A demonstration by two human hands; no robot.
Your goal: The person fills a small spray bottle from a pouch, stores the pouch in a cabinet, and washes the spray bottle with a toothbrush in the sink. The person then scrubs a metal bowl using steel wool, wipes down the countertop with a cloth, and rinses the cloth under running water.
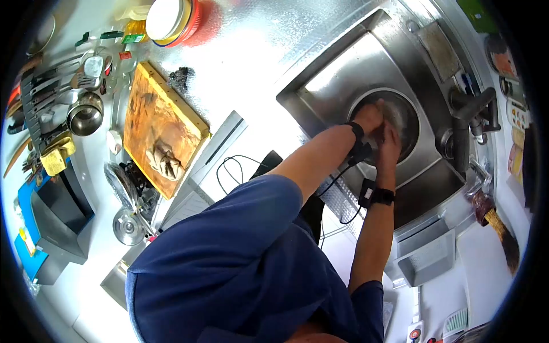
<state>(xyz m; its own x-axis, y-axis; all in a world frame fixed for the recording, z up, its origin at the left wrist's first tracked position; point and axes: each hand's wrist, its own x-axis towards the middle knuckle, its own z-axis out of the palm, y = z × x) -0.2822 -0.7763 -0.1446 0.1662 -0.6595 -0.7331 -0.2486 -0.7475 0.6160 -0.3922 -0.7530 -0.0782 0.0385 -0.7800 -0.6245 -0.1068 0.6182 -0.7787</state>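
Observation:
Both hands are inside a round metal bowl (pixel 417 132) in the steel sink. My left hand (pixel 369 118) is at the bowl's left side, its fingers curled down. Just below it, my right hand (pixel 389 147) points up into the bowl, fingers pressed together and close to the left hand. Between and beside them is something greyish and blurred, too unclear to name; the fingertips are partly hidden. Both wrists wear black bands with cables.
The faucet (pixel 473 117) stands right of the bowl. At the left, a wooden cutting board (pixel 150 114) holds a crumpled cloth (pixel 164 161). Stacked round containers (pixel 166 20) stand at the top, hanging utensils (pixel 63 86) at far left. A grey bin (pixel 428 260) and a brush (pixel 503 237) lie lower right.

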